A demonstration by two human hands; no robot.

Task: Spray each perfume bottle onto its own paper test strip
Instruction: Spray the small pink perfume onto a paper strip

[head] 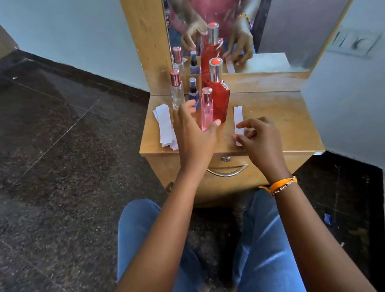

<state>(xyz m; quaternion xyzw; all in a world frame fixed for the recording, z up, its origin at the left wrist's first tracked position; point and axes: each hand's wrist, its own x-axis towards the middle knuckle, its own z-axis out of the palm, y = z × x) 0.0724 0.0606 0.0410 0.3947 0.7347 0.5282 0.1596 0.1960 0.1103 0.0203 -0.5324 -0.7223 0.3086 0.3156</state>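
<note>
A dressing corner in a home.
A small wooden dressing table (267,112) with a drawer handle (228,171) stands at 12 o'clock, mirror (269,27) behind, wall switch plate (353,42) at 2 o'clock.

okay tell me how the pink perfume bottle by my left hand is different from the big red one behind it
The pink bottle is slim and see-through; the red bottle is wider, taller and a deep textured red. The pink one has a rosy metallic cap; the red one has a silver cap with a coral top. The left hand is at the pink bottle, thumb at its base; nothing touches the red one. Both stand upright on the wooden dresser.
</note>
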